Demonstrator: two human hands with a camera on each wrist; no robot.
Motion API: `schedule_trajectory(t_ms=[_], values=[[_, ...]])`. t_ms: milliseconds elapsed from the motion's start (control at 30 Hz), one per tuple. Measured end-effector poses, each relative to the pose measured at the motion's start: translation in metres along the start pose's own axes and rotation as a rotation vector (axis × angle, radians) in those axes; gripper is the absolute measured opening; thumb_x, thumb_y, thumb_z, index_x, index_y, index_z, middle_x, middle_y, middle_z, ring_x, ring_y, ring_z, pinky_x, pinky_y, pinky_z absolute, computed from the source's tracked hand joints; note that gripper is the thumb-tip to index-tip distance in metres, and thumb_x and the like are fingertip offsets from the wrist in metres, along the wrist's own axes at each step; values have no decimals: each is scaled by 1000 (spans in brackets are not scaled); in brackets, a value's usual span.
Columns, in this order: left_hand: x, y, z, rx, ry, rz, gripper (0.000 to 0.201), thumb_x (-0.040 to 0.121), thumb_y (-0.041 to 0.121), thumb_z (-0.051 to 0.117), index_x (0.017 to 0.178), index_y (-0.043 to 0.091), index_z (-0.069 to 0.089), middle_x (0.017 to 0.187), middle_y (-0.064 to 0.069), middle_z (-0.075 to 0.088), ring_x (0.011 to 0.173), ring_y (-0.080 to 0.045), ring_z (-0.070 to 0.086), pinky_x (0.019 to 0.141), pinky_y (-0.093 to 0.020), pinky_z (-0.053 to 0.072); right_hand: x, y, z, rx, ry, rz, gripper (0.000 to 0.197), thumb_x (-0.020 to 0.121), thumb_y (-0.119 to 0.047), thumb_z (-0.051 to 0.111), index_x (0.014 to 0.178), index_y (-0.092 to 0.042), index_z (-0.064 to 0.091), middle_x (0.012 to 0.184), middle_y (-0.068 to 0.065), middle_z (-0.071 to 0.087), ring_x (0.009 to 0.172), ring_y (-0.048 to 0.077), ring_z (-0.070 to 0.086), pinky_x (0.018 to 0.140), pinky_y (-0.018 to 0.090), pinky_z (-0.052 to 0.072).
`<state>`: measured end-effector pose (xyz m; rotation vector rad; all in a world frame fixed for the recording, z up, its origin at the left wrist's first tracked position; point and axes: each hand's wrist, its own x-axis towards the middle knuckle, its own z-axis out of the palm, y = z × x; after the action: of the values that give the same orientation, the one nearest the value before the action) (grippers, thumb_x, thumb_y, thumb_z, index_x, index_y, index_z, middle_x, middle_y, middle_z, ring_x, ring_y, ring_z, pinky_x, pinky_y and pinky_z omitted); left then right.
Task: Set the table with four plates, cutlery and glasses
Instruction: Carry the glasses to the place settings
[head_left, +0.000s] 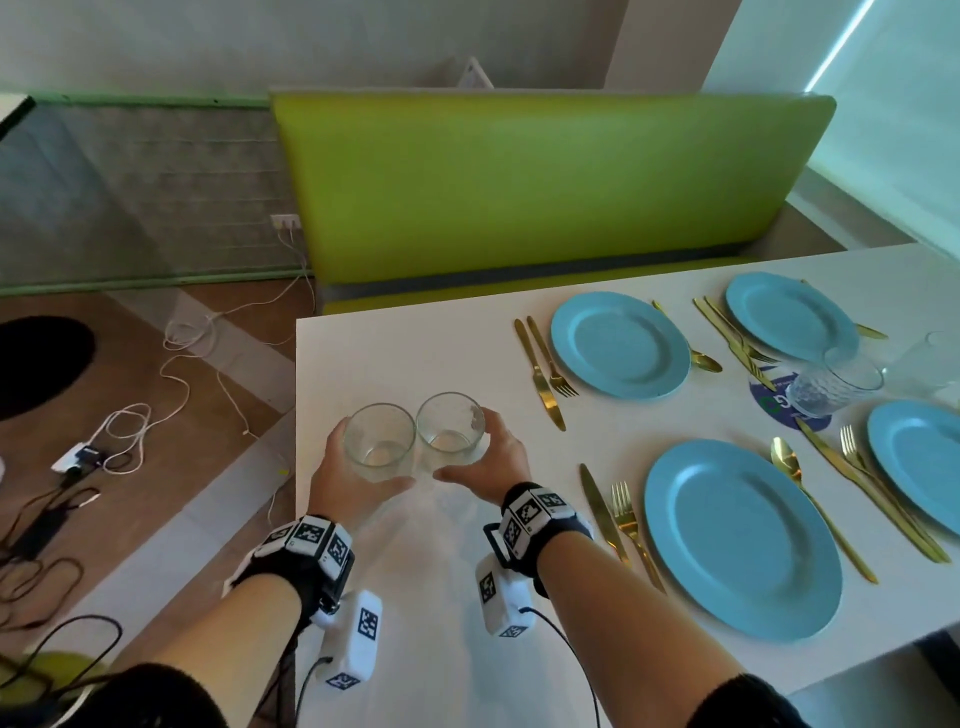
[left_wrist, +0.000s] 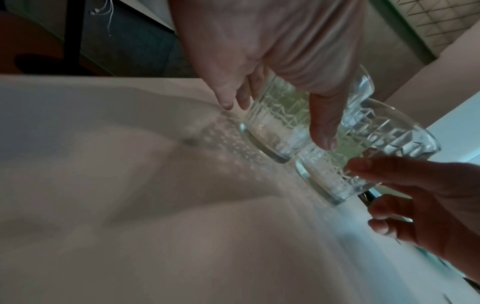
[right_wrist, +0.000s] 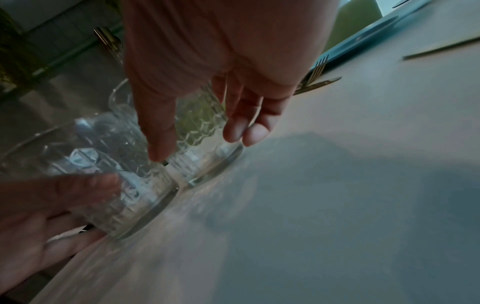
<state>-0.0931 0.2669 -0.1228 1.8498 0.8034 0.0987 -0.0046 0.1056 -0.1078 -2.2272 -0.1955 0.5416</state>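
While both forearms reach forward, each grip — left hand (head_left: 349, 480), right hand (head_left: 487, 462) — wraps one glass (head_left: 379, 440).

You are wearing black sleeves (head_left: 171, 696) pushed up past the forearms, black wrist straps (head_left: 306, 551) ringed with white blocks bearing black-and-white square markers, and white camera boxes (head_left: 353, 644) trailing black cables (head_left: 566, 644).
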Motion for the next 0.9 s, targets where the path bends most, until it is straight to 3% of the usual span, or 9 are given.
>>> schedule_trajectory(t_ms=[133, 367, 567, 667, 900], values=[[5, 2, 6, -60, 48, 6, 92, 58, 16, 89, 136, 20, 41, 138, -1, 52, 128, -20, 49, 105, -30, 38, 5, -1, 8, -19, 32, -31, 88, 61, -31, 85, 135, -23, 38, 129, 1, 56, 121, 19, 52, 99, 26, 41], [10, 11, 14, -49, 60, 12, 88, 57, 19, 89, 132, 22, 44, 133, -2, 57, 124, -22, 53, 107, -35, 40, 4, 0, -9, -39, 52, -12, 77, 61, -31, 82, 126, -21, 42, 120, 1, 58, 111, 19, 54, 88, 23, 43], [13, 60, 47, 3, -22, 102, 90, 58, 18, 89, 135, 16, 43, 137, -3, 55, 127, -22, 51, 108, -31, 36, 14, 15, -91, 12, 211, 51, 77, 59, -31, 84, 125, -20, 46, 118, 0, 60, 110, 19, 56, 84, 20, 40], [9, 90, 76, 42, -69, 144, 88, 58, 20, 89, 134, 16, 44, 136, -4, 55, 125, -24, 51, 103, -27, 37, 21, 30, -143, -27, 292, 105, 74, 61, -33, 83, 123, -19, 44, 117, 2, 60, 108, 22, 56, 80, 22, 40], [2, 144, 150, 57, -194, 219, 84, 56, 22, 89, 128, 18, 47, 125, -2, 61, 114, -20, 57, 89, -21, 42, 34, 87, -242, -57, 487, 292, 78, 64, -36, 81, 127, -13, 41, 123, 12, 58, 115, 29, 55, 93, 34, 45]])
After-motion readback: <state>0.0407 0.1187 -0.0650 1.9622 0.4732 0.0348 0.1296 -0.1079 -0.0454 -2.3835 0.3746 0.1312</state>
